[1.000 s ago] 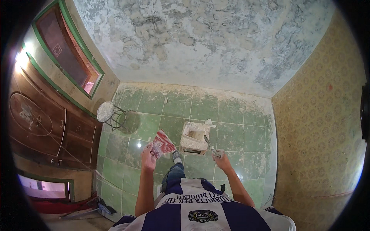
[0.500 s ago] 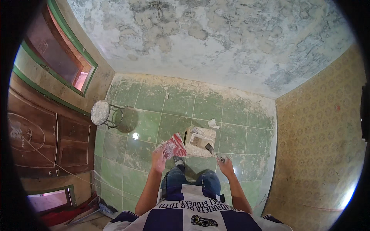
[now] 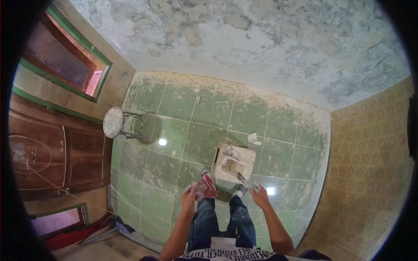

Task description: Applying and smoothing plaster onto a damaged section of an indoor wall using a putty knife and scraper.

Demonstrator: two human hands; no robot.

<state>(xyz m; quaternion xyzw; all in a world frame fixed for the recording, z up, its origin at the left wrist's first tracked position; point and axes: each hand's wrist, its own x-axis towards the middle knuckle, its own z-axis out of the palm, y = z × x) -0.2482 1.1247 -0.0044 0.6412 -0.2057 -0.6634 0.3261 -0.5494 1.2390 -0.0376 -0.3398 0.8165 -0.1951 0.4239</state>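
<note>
This looks like a room in a home, with its surfaces under repair: a brown panelled door [image 3: 87, 150], a green-framed window [image 3: 63, 56], a yellowish patterned wall [image 3: 370, 182] and green floor tiles [image 3: 210, 109] seem domestic, while a patchy grey-white wall [image 3: 244, 48], pale spatter [image 3: 285, 114] underfoot and a scraper [image 3: 241, 177] suggest wall work.

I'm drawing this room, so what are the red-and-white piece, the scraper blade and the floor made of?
The red-and-white piece may be plastic or card: it looks thin and flat, streaked white, finish unclear. The scraper blade is probably dull metal, being thin, flat and dark. The floor seems glazed ceramic: green squares with pale joints, shiny where light reflects.
</note>
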